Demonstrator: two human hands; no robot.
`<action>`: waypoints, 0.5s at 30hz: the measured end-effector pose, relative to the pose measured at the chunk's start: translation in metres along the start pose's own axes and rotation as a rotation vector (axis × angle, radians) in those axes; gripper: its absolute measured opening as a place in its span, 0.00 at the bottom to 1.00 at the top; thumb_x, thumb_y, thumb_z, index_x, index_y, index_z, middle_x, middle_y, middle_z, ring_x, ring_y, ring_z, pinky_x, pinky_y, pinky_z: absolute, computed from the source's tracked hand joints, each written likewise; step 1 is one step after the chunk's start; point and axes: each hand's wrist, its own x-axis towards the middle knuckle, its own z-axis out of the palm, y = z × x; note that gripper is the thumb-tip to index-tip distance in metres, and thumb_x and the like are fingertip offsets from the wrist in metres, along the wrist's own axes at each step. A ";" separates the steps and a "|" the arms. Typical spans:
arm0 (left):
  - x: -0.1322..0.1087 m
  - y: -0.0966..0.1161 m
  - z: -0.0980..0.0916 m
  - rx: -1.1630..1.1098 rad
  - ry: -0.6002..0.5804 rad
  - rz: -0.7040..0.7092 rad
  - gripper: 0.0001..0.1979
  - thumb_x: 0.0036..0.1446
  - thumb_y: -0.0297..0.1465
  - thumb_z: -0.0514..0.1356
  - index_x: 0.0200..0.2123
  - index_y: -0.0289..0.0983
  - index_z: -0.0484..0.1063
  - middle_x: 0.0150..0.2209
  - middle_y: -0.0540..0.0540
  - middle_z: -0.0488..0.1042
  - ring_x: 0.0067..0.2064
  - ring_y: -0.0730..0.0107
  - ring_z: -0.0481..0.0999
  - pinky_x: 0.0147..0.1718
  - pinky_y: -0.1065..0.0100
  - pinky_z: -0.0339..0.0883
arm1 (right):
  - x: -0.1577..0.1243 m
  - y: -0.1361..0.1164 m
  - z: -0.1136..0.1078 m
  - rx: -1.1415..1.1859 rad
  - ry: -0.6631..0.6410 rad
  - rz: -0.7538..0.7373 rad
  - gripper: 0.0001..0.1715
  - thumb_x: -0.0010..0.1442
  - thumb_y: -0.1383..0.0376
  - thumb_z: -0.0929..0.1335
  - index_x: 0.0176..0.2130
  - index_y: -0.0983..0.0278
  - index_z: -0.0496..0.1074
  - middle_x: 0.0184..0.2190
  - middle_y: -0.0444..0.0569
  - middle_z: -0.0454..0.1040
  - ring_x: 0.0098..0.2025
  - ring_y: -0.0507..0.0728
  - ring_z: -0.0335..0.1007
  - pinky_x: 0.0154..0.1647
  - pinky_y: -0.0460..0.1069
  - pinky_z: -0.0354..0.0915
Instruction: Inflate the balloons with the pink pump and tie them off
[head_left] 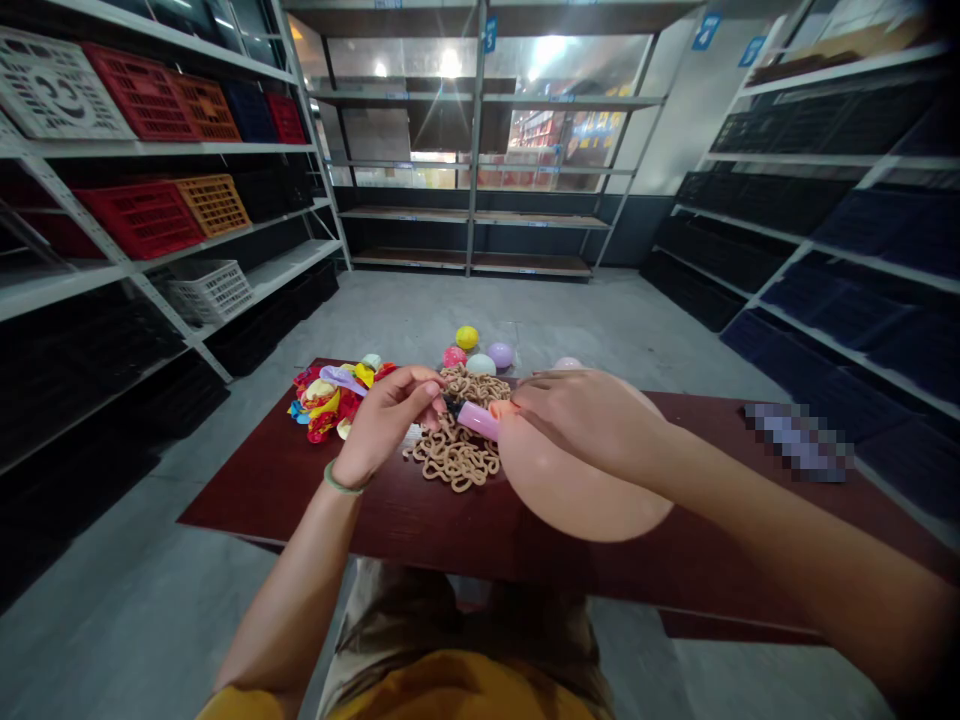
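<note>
A large inflated peach balloon (592,510) is under my right hand (577,415), whose fingers close around its neck. The neck meets the end of a pink balloon pump (478,421). My left hand (401,410) is closed at the pump's dark other end, thumb and fingers pinched together; that grip is partly hidden. Below and behind the pump lies a heap of tan cord-like loops (454,465) on the dark red table (300,500). Close to my left hand is a pile of uninflated balloons (326,400) in several colours.
Beyond the table's far edge are small round balloons, among them a yellow one (466,337) and a purple one (500,355). A blurred flat object (799,440) lies at the table's right. Shelves with crates (142,215) stand left, with more racks behind and right.
</note>
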 end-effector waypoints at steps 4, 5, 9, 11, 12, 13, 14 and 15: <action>-0.005 -0.009 0.012 0.014 -0.025 0.051 0.14 0.55 0.35 0.68 0.44 0.38 0.74 0.37 0.47 0.74 0.34 0.71 0.74 0.35 0.69 0.70 | 0.002 0.000 -0.004 0.272 0.008 0.010 0.12 0.67 0.68 0.63 0.35 0.63 0.74 0.31 0.45 0.77 0.29 0.52 0.68 0.31 0.48 0.54; -0.008 -0.012 0.017 0.032 -0.037 0.064 0.15 0.54 0.35 0.69 0.45 0.39 0.75 0.39 0.47 0.73 0.37 0.70 0.74 0.36 0.68 0.69 | 0.003 -0.001 -0.002 0.325 0.002 -0.002 0.13 0.67 0.68 0.63 0.33 0.63 0.74 0.30 0.44 0.77 0.29 0.51 0.67 0.31 0.48 0.54; -0.019 -0.019 0.037 0.030 -0.054 0.119 0.21 0.51 0.38 0.71 0.47 0.40 0.73 0.38 0.47 0.71 0.36 0.69 0.70 0.35 0.69 0.66 | 0.006 -0.008 0.010 0.410 -0.012 -0.004 0.14 0.67 0.68 0.63 0.30 0.64 0.73 0.30 0.44 0.76 0.30 0.51 0.65 0.33 0.47 0.54; -0.024 -0.018 0.043 0.039 -0.043 0.120 0.21 0.49 0.38 0.72 0.45 0.40 0.71 0.35 0.49 0.70 0.34 0.70 0.68 0.32 0.70 0.64 | 0.008 -0.010 0.016 0.417 -0.026 -0.010 0.11 0.66 0.66 0.65 0.33 0.63 0.74 0.32 0.44 0.77 0.32 0.52 0.66 0.34 0.47 0.55; -0.026 -0.017 0.044 0.058 -0.035 0.110 0.21 0.48 0.38 0.72 0.43 0.40 0.71 0.34 0.50 0.70 0.33 0.71 0.68 0.31 0.71 0.63 | 0.008 -0.011 0.019 0.418 -0.040 -0.013 0.10 0.66 0.64 0.66 0.34 0.62 0.75 0.32 0.44 0.77 0.32 0.52 0.67 0.34 0.47 0.55; -0.028 -0.016 0.045 0.083 -0.029 0.091 0.20 0.48 0.37 0.72 0.42 0.40 0.70 0.34 0.50 0.70 0.33 0.71 0.68 0.31 0.71 0.62 | 0.009 -0.012 0.021 0.416 -0.061 -0.011 0.09 0.66 0.63 0.66 0.35 0.62 0.75 0.33 0.44 0.77 0.32 0.52 0.67 0.33 0.47 0.55; -0.029 -0.016 0.045 0.109 -0.025 0.066 0.19 0.49 0.37 0.72 0.41 0.40 0.70 0.33 0.50 0.71 0.33 0.72 0.68 0.31 0.71 0.62 | 0.010 -0.012 0.023 0.406 -0.088 -0.003 0.10 0.66 0.63 0.66 0.35 0.62 0.75 0.32 0.44 0.77 0.31 0.52 0.67 0.32 0.47 0.55; -0.030 -0.015 0.044 0.129 -0.019 0.040 0.17 0.50 0.36 0.71 0.40 0.39 0.70 0.33 0.50 0.72 0.32 0.72 0.69 0.30 0.71 0.62 | 0.011 -0.014 0.024 0.389 -0.115 0.010 0.11 0.66 0.63 0.66 0.35 0.62 0.76 0.31 0.44 0.77 0.30 0.52 0.66 0.31 0.47 0.54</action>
